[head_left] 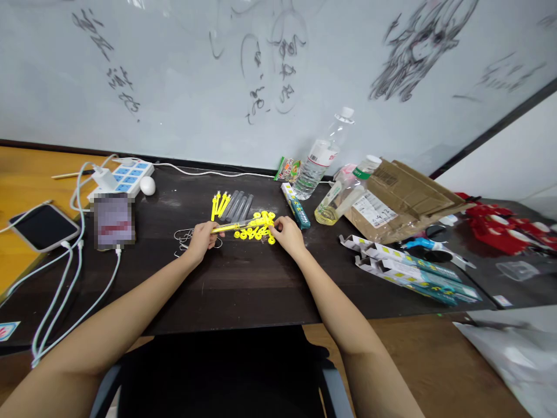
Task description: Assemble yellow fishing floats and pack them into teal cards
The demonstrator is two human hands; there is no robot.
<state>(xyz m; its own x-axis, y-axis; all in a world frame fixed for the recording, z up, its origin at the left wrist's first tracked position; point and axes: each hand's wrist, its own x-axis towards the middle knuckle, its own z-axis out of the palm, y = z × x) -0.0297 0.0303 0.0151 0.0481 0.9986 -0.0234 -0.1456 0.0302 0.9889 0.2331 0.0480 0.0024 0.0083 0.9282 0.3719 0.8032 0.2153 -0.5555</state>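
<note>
My left hand [201,242] is closed around one end of a slim yellow rod with a clear tube [232,226], held nearly level and pointing right. Small yellow round pieces [248,233] lie in a loose heap under and beyond its far end. At the heap's right side my right hand [288,233] has its fingertips pinched together by the yellow pieces; what they hold is too small to make out. Just behind lie several clear tubes [239,206] and several yellow rods [216,204]. Thin white bent wires [183,239] rest beside my left hand.
A narrow box [296,205], a water bottle [319,157] and a bottle of yellow liquid [348,194] stand or lie behind my right hand. Further right are a cardboard package [404,194] and opened boxes [409,270]. Left are a phone [114,220], cables and a power strip [134,174].
</note>
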